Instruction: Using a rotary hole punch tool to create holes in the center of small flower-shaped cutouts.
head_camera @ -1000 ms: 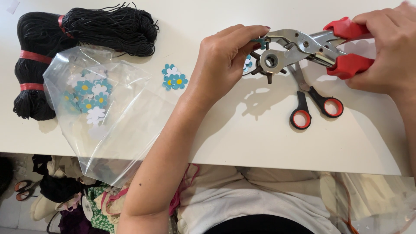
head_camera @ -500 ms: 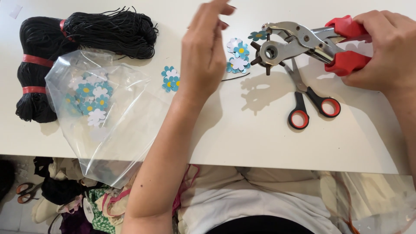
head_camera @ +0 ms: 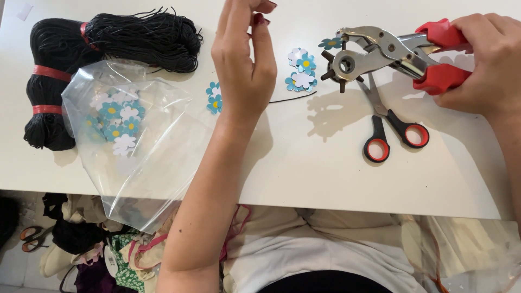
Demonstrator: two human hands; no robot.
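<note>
My right hand [head_camera: 483,59] grips the red handles of a metal revolving hole punch [head_camera: 380,51], held just above the white table [head_camera: 304,168]. A small blue paper flower [head_camera: 329,42] sits at the punch's jaws. My left hand [head_camera: 244,65] hovers over the table left of the punch, fingers loosely curved, with nothing visible in it. A few blue and white paper flowers [head_camera: 301,70] lie between the hand and the punch. Two more flowers [head_camera: 214,97] lie just left of my wrist.
Scissors with red and black handles [head_camera: 388,125] lie under the punch. A clear plastic bag [head_camera: 130,141] holding several flowers overhangs the table's near edge. A bundle of black cord [head_camera: 81,59] fills the far left. A short black cord piece [head_camera: 293,99] lies by the flowers.
My left hand has let go of the flowers at the punch and drawn back to the left. A small pile of flowers now lies uncovered beside the punch.
</note>
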